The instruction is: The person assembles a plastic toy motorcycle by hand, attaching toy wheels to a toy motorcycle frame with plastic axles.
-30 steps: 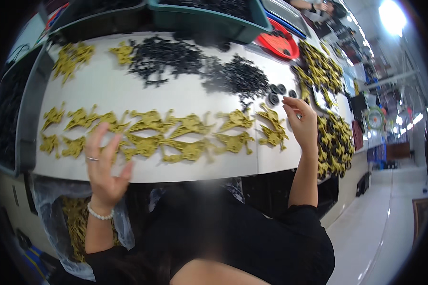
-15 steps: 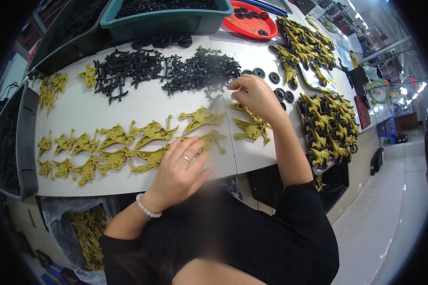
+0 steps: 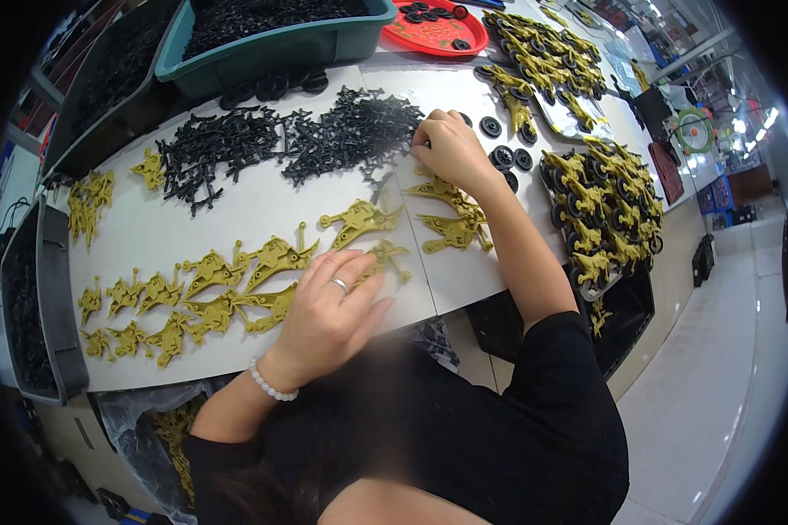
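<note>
My left hand point(image 3: 331, 302), with a ring and a white bead bracelet, lies palm down over the near row of yellow plastic toy motorcycle body parts point(image 3: 267, 306). Its fingers are stretched out and partly cover some of them; nothing is visibly gripped. My right hand point(image 3: 455, 153) is further off, beside the right end of a pile of small black plastic parts point(image 3: 350, 127). Thumb and fingers are pinched together there, with something dark at the tips that I cannot make out. Black toy wheels point(image 3: 502, 157) lie just right of that hand.
A green bin point(image 3: 280, 39) of black parts stands at the back left, with a grey bin point(image 3: 66, 332) at the left edge. Wheeled yellow toys point(image 3: 600, 206) are massed on the right. Behind them sits a red tray point(image 3: 429, 39) holding wheels.
The view has shifted a little. My right hand has moved slightly away from me and leftward, its fingers still pinched. My left hand stays over the near row.
</note>
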`<control>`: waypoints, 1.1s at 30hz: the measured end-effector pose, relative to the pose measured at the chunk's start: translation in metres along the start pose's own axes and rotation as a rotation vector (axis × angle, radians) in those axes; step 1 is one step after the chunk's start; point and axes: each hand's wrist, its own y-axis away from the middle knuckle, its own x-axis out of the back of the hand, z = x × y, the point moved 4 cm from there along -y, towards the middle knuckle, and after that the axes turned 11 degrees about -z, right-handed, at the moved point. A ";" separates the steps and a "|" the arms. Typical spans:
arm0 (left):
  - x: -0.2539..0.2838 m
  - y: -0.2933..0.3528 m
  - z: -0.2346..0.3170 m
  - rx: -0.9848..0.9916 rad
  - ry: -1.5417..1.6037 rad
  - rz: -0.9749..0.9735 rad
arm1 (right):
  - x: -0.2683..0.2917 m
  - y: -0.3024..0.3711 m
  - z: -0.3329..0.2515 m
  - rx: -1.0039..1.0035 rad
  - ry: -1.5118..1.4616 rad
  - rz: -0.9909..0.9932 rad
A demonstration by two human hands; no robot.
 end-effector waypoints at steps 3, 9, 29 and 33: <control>0.008 -0.012 0.000 -0.044 0.071 -0.002 | 0.005 0.009 0.008 0.028 0.015 0.100; -0.006 -0.047 -0.010 -0.059 0.075 -0.066 | 0.040 0.065 0.024 0.029 -0.805 0.346; -0.068 -0.101 0.005 0.159 0.222 -0.487 | -0.014 0.183 0.049 0.012 -1.568 0.298; -0.063 -0.070 0.000 0.540 1.088 -0.349 | -0.002 0.181 0.029 0.058 -1.595 0.305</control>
